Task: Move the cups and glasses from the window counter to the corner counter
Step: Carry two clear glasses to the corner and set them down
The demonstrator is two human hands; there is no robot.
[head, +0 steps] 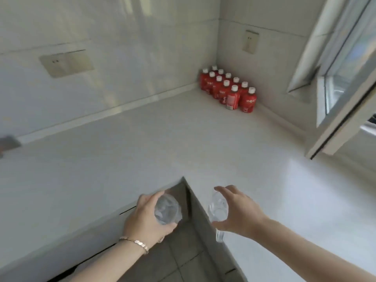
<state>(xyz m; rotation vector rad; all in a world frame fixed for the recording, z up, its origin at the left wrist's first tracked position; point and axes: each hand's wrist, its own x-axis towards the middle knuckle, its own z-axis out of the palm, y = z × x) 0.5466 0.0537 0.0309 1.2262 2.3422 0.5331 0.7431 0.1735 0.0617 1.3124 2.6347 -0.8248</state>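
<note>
Your left hand (145,217) is wrapped around a clear glass (167,208) — fingers curl round its far side, thumb under the near rim, mouth tipped toward you. Your right hand (238,213) grips a second clear glass (217,210) from its right side, the glass hanging to the left of your palm. Both are held in the air over the inner corner edge of the white counter (142,143), well apart from the red bottles (230,89) in the far corner.

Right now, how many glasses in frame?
2. One clear glass in the left hand, one stemmed glass in the right hand, both held over the counter's inner corner. None visible on the counter.
</note>
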